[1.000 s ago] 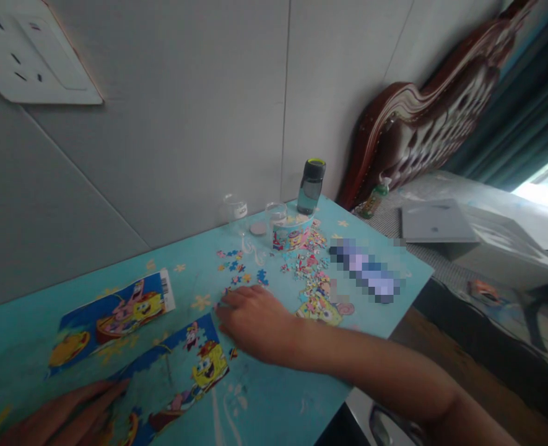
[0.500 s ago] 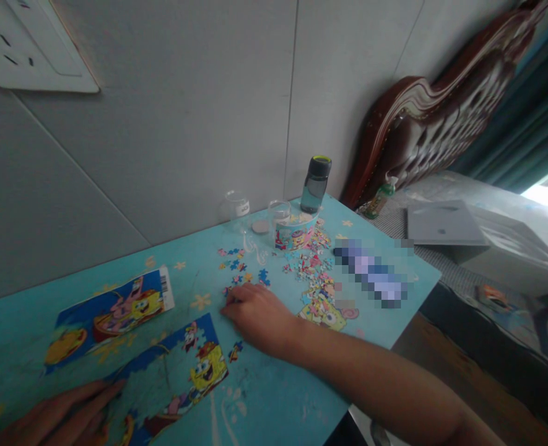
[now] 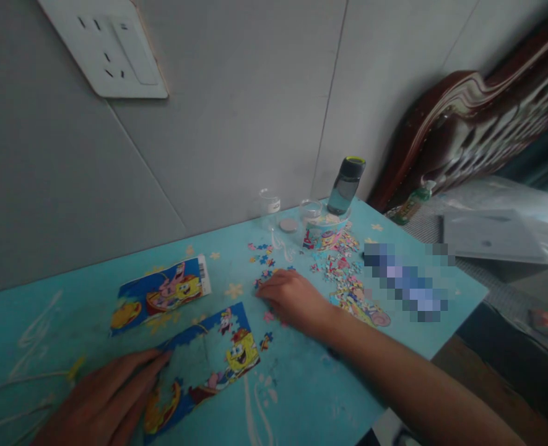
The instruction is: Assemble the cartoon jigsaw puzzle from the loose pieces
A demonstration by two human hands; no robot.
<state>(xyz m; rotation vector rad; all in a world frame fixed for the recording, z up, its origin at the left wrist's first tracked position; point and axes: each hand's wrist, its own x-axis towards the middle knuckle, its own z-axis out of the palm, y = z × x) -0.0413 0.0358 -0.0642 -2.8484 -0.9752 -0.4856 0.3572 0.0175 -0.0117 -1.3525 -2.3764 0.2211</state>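
A partly assembled jigsaw puzzle with a yellow cartoon figure lies on the table, its middle bare. My left hand rests along the puzzle's left edge with fingers stretched out. To the right, my right hand is low over loose blue puzzle pieces, fingers curled and tips together. What is under those fingertips is hidden. One loose piece lies just off the puzzle's right edge. Behind the puzzle is a picture card showing a similar scene.
A heap of mixed puzzle pieces spreads beside a printed tub. Clear plastic cups, a round lid and a dark water bottle stand near the wall. A blurred-out purple object lies at the right.
The view has turned left, so everything appears shifted to the right. My right hand stays low by the loose blue pieces; my left hand remains at the puzzle's left side.
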